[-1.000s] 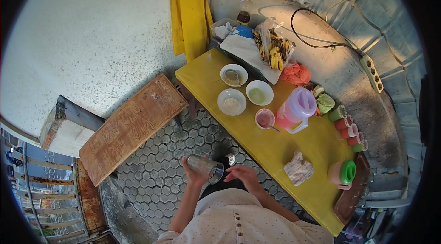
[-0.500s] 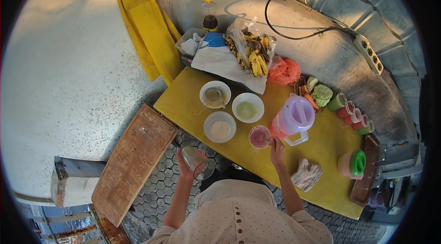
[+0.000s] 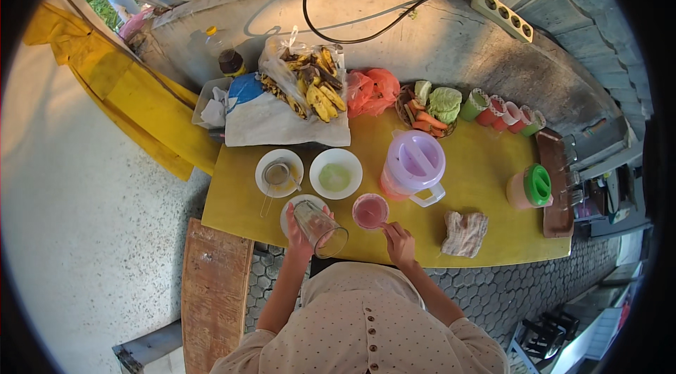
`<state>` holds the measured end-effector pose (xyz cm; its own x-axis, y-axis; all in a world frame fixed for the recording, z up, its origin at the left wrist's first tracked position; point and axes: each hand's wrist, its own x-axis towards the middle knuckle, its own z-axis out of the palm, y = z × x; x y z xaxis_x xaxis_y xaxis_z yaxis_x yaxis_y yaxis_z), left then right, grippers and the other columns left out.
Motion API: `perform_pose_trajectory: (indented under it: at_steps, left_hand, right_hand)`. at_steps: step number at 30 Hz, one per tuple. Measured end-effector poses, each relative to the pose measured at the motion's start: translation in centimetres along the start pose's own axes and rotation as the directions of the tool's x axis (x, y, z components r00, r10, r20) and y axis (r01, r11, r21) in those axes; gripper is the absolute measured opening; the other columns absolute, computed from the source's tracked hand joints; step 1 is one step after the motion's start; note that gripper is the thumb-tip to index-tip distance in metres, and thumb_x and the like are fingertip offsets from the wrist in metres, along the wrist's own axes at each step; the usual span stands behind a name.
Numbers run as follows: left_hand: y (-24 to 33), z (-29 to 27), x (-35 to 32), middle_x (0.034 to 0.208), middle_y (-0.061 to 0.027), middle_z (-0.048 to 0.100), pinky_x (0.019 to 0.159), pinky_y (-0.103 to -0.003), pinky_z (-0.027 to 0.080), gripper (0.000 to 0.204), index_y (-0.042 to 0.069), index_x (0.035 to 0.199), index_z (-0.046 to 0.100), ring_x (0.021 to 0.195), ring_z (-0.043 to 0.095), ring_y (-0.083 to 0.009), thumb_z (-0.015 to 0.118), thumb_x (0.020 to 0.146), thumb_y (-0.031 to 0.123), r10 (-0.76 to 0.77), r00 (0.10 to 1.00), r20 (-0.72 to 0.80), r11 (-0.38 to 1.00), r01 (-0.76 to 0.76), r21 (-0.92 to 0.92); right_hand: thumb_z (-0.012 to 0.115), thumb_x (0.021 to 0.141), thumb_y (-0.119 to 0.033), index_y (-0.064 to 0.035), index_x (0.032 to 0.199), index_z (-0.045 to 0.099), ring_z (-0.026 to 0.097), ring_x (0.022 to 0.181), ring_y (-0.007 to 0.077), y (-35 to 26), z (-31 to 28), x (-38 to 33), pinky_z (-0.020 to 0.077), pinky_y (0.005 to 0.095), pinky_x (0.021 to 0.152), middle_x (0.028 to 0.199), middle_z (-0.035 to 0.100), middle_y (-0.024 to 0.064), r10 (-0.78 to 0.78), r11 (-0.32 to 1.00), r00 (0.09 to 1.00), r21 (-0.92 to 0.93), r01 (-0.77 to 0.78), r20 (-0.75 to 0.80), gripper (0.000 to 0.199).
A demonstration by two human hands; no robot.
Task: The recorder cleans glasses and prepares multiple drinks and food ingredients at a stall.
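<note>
My left hand (image 3: 303, 230) is wrapped round a clear drinking glass (image 3: 320, 227), tilted with its mouth toward me. The glass overlaps a white bowl (image 3: 284, 222), hiding most of it and its contents. My right hand (image 3: 398, 242) is closed on the thin handle of what looks like a spoon, its far end in a small pink cup (image 3: 370, 199). Beyond the cup stands a lilac-lidded pitcher (image 3: 415, 159) with pink liquid. One white bowl (image 3: 314, 178) holds pale green liquid; another (image 3: 262, 182) has a metal strainer (image 3: 277, 174) over it.
A folded cloth (image 3: 465, 233) and a green-lidded pitcher (image 3: 537, 186) are at the right, beside a brown tray (image 3: 556, 198). Behind are bagged bananas (image 3: 320, 96), a red plastic bag (image 3: 373, 91), a vegetable basket (image 3: 431, 112) and several coloured cups (image 3: 493, 110). A wooden bench (image 3: 215, 289) stands left.
My view has turned rightward. My left hand has brought the glass from beyond the table's near edge to the white bowl. My right hand stays at the pink cup.
</note>
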<state>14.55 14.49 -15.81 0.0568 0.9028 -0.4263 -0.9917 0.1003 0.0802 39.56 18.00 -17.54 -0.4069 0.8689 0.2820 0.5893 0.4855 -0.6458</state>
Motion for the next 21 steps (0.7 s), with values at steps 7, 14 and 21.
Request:
perform_pose_trajectory:
  at_steps: [7, 14, 21]
  left_hand:
    - [0.3, 3.3, 3.4, 0.097, -0.0109, 0.056, 0.081, -0.044, 0.045, 0.065, 0.008, 0.107, 0.051, 0.09, 0.055, -0.0261, 0.042, 0.076, 0.064, 0.048, 0.998, 0.027, 0.986, -0.051, 0.16]
    - [-0.6, 3.1, 3.4, 0.091, -0.0071, 0.053, 0.066, -0.036, 0.046, 0.056, 0.009, 0.106, 0.049, 0.077, 0.054, -0.0219, 0.056, 0.074, 0.055, 0.14, 0.975, -0.173, 0.974, -0.104, 0.202]
    - [-2.0, 2.3, 4.1, 0.102, -0.0045, 0.043, 0.067, -0.035, 0.045, 0.051, 0.012, 0.108, 0.042, 0.086, 0.05, -0.0221, 0.065, 0.072, 0.04, 0.33, 0.891, -0.313, 0.917, -0.224, 0.33]
  right_hand:
    - [0.046, 0.086, -0.01, -0.0041, 0.092, 0.058, 0.054, 0.056, 0.0209, 0.8, 0.9, 0.1, 0.0421, 0.0294, 0.051, 0.073, 0.055, 0.0095, 0.218, 0.966, 0.965, 0.172, -0.192, -0.147, 0.015]
    - [0.043, 0.091, -0.026, -0.0032, 0.092, 0.058, 0.04, 0.049, 0.0051, 1.6, -0.5, 0.5, 0.0315, 0.0191, 0.046, 0.066, 0.048, -0.0008, 0.713, 0.149, 0.658, 0.864, -0.481, 0.243, 0.027]
    - [0.045, 0.09, -0.031, -0.0029, 0.087, 0.058, 0.041, 0.055, 0.0051, -0.1, -1.9, 1.1, 0.0307, 0.0194, 0.048, 0.066, 0.049, -0.0012, 0.707, -0.05, 0.677, 0.969, -0.24, 0.204, 0.031]
